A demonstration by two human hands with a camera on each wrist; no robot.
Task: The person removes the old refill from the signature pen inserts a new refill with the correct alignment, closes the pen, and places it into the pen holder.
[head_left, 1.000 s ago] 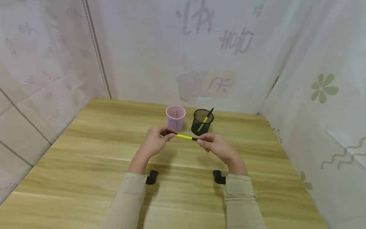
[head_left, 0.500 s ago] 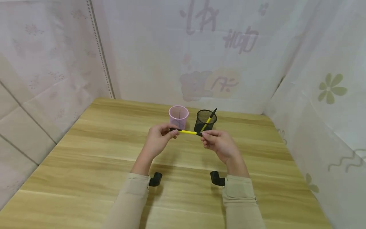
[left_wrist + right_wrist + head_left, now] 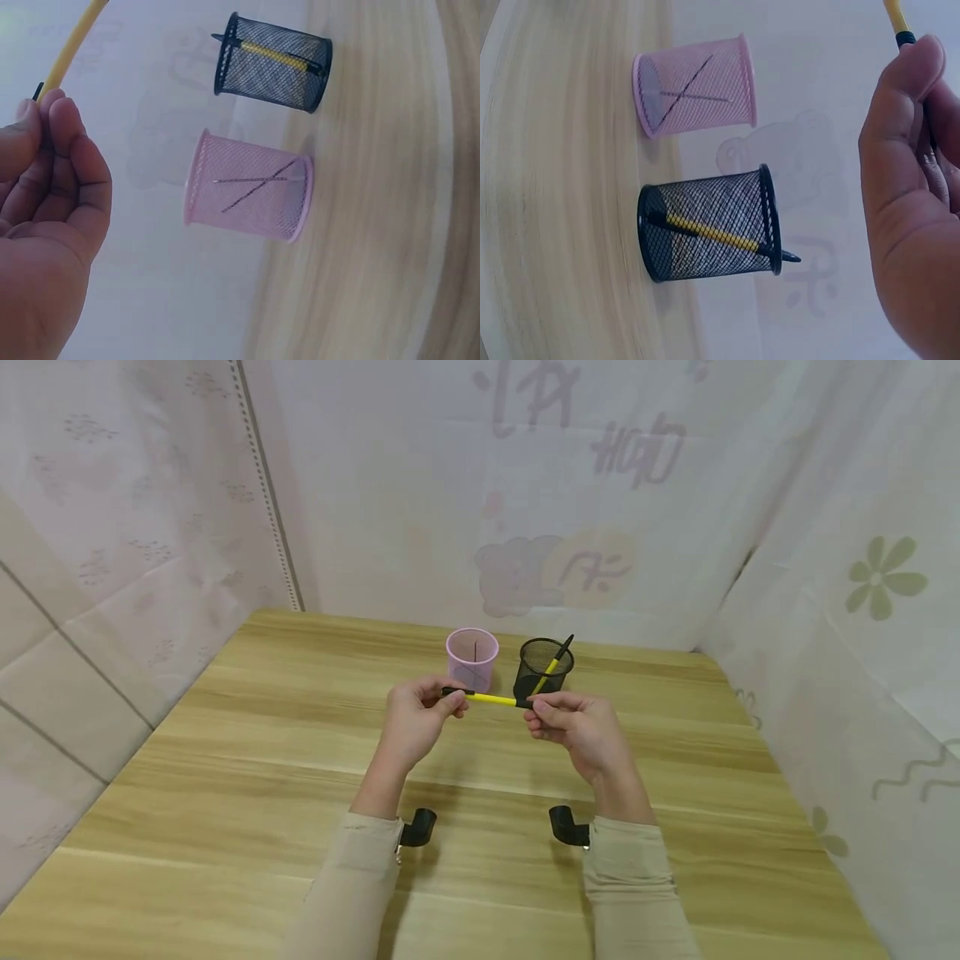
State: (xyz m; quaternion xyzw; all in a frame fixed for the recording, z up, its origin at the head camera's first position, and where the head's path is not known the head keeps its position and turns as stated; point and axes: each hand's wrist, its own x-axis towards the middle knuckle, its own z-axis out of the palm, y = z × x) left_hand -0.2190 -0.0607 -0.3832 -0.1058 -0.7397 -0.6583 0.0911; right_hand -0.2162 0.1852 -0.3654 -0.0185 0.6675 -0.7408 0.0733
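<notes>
In the head view a yellow pen with black ends (image 3: 493, 699) is held level above the table between both hands. My left hand (image 3: 416, 718) pinches its left black end between thumb and fingers. At the other end, the thumb and fingers of my right hand (image 3: 585, 727) grip the black tip part, which they mostly hide. Behind the hands stand a pink mesh pen holder (image 3: 247, 187) and a black mesh pen holder (image 3: 709, 225). A second yellow-and-black pen (image 3: 720, 234) leans inside the black one, its tip above the rim. Two thin dark sticks (image 3: 255, 180) cross in the pink one.
The wood-grain table (image 3: 247, 827) reaches back to a pale printed curtain (image 3: 375, 510), with more curtain at both sides. Black elbow-shaped pieces stick out inward from both wrists, such as the left piece (image 3: 420, 827).
Both hands have moved slightly up and forward with the pen, closer to the holders. The right fingers have moved a little further over the pen's end. The head view has shifted slightly.
</notes>
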